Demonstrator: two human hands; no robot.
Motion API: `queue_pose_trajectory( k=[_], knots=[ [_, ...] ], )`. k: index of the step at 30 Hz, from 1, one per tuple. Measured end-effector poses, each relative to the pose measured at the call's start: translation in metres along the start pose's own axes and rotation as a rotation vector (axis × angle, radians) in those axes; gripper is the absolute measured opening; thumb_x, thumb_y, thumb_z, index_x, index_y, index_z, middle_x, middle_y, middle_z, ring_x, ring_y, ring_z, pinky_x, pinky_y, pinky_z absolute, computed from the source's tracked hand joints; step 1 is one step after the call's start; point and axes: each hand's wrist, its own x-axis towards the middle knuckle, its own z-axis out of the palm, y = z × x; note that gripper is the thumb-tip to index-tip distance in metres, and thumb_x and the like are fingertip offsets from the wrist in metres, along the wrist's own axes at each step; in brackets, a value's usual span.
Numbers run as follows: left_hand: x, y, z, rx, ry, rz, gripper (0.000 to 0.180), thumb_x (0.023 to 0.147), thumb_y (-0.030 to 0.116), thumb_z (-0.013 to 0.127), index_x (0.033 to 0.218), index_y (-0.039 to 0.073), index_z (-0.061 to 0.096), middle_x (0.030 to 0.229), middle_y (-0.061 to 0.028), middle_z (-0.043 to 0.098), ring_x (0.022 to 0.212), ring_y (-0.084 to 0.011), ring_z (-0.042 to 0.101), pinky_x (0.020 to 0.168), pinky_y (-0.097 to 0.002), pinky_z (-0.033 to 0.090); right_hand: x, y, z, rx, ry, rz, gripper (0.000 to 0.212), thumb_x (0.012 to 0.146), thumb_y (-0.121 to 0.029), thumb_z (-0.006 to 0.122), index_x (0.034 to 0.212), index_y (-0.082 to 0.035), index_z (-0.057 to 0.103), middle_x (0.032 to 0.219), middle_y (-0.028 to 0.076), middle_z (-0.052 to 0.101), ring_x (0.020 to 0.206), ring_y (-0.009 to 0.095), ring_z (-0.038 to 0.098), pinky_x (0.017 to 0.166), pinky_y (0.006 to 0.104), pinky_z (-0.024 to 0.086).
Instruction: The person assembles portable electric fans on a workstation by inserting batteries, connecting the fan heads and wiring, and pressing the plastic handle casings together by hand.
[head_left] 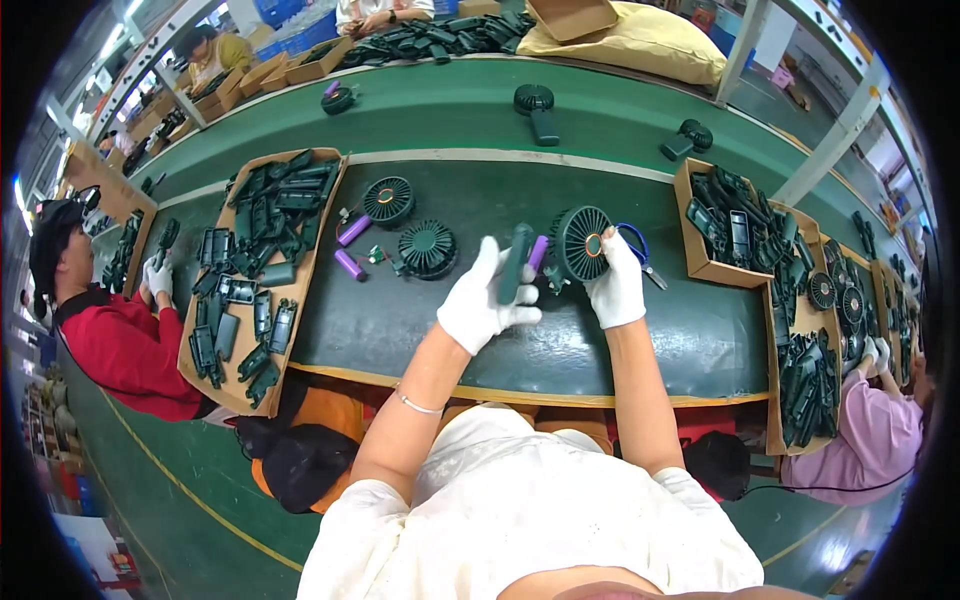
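White gloves cover both hands, raised over the middle of the bench. My left hand grips a dark green handle shell, thumb up and fingers curled behind it. A round dark green fan head is pinched at its right edge by my right hand. Between the hands a purple cylindrical battery and a small circuit piece sit beside the fan head. Blue-handled scissors lie just right of my right hand. Left of my hands are two more fan heads and loose purple batteries.
Cardboard trays of green shells stand left and right. Beyond the bench, a green conveyor belt carries several handheld fans. Co-workers sit at the left and right. A yellow sack lies behind the belt.
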Motion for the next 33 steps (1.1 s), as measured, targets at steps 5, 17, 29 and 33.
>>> queue_pose_trajectory(
  k=[5,17,29,33],
  knots=[
    [0.021,0.005,0.018,0.480,-0.018,0.115,0.032,0.101,0.030,0.056,0.119,0.003,0.057,0.092,-0.0055,0.061,0.077,-0.0169,0.061,0.062,-0.0350,0.058,-0.012,-0.014,0.007,-0.040,-0.140,0.088,0.024,0.100,-0.027,0.060,0.114,-0.007,0.060,0.107,0.003,0.066,0.100,0.017,0.065,0.087,0.0382,0.057],
    [0.012,-0.014,0.028,0.659,0.014,0.012,0.032,0.092,0.005,0.063,0.119,-0.008,0.051,0.093,-0.0163,0.068,0.068,-0.0189,0.066,0.062,-0.0332,0.058,-0.010,-0.024,0.020,-0.526,0.175,-0.146,0.040,0.093,-0.014,0.064,0.128,0.006,0.060,0.102,0.002,0.061,0.086,0.008,0.052,0.078,0.0227,0.042],
    [0.008,-0.014,0.030,0.877,-0.009,-0.065,0.025,0.100,0.018,0.053,0.113,-0.003,0.054,0.088,-0.0114,0.068,0.065,-0.0162,0.065,0.060,-0.0297,0.056,-0.019,-0.032,0.030,-0.799,-0.003,-0.194,0.036,0.094,-0.021,0.060,0.123,0.000,0.065,0.100,0.001,0.061,0.083,0.008,0.052,0.072,0.0249,0.045],
    [0.006,-0.011,0.027,0.736,0.052,0.072,0.025,0.101,0.019,0.053,0.111,-0.003,0.058,0.089,-0.0106,0.068,0.070,-0.0174,0.067,0.067,-0.0306,0.056,-0.022,-0.033,0.031,-0.917,-0.166,0.107,0.046,0.096,-0.030,0.057,0.129,0.003,0.059,0.107,0.009,0.067,0.094,0.012,0.060,0.080,0.0284,0.050]
  ],
)
